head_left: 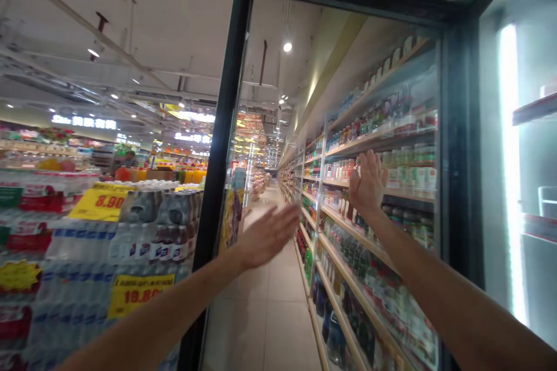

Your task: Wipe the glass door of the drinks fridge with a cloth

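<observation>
A glass cooler door [339,98] with a black frame [220,145] stands swung open in front of me. My right hand [369,182] lies flat on the glass with its fingers stretched upward, holding nothing. My left hand [268,236] reaches forward to the glass near the door's left edge, fingers out and slightly blurred, also with nothing in it. Through the glass I see a long aisle of drink shelves [357,232].
The lit cooler interior [522,185] with its shelves is at the far right. Stacked packs of bottled water [143,226] with yellow price signs [98,202] stand on the left. A tiled aisle floor [270,313] runs ahead.
</observation>
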Tool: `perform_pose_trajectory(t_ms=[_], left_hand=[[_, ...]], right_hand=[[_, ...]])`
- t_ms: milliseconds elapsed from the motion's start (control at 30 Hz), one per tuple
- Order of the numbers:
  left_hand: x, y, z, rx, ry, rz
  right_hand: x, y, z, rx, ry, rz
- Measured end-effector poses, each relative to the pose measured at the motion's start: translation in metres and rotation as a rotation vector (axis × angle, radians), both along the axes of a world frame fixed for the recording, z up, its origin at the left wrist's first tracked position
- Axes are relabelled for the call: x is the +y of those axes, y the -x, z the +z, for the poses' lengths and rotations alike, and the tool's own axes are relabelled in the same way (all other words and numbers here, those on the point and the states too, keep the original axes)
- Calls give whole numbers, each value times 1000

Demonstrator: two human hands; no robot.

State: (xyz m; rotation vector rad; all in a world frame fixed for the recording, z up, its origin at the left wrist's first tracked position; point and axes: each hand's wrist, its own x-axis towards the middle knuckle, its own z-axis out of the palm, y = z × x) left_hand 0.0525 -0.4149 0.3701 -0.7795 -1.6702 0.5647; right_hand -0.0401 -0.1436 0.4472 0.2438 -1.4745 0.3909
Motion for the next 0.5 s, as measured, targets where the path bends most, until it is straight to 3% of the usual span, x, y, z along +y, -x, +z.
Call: perform_pose_trajectory(t_ms=[67, 100, 133, 233, 300, 433, 500], left_hand=[[2, -2, -26, -92, 315, -64], [1, -3, -31, -101, 353, -81], [-2, -4, -31, -88, 292, -73], [-12, -4, -21, 25, -194, 36], [-16, -4, -26, 30, -282, 64], [-16, -8, -57, -98, 222, -29], [-19, -8, -55, -59, 176, -14]], right_hand=[[0, 0, 0, -4, 4, -1], [0, 0, 0, -4, 7, -2], [0, 1, 0, -4, 10, -4], [1, 1, 0, -5, 15, -11], [1, 1, 0, -10, 14, -12], [2, 0, 1, -18, 12, -1], [1, 0, 1, -16, 15, 1]])
